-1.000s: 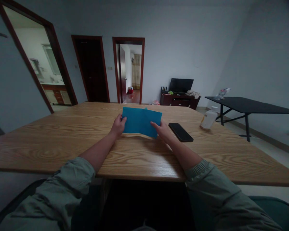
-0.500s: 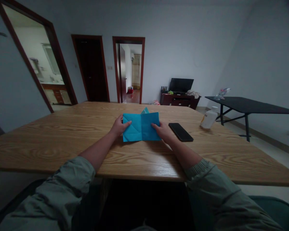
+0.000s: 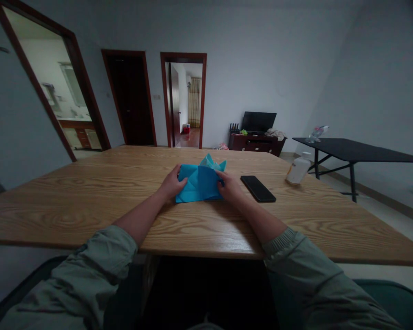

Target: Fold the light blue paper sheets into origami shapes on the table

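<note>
A creased sheet of blue paper [image 3: 195, 184] stands tilted above the wooden table, its lower edge at or near the tabletop. My left hand [image 3: 174, 182] pinches its left side, thumb in front and fingers behind. On the other side, my right hand [image 3: 227, 185] grips the right part, which is bent over toward the middle. Behind the sheet a folded light-blue paper piece [image 3: 209, 161] with pointed tips sticks up. Its lower part is hidden by the sheet.
A black phone [image 3: 258, 188] lies just right of my right hand. Farther right a white bottle [image 3: 298, 168] stands on the wooden table [image 3: 89, 201]. Beyond it is a black folding table [image 3: 351, 149]. A television [image 3: 259, 122] sits on a cabinet at the back.
My right hand has moved slightly left, folding the paper's right part inward, so the sheet looks narrower. More of the pointed paper piece behind now shows. My left hand has barely moved.
</note>
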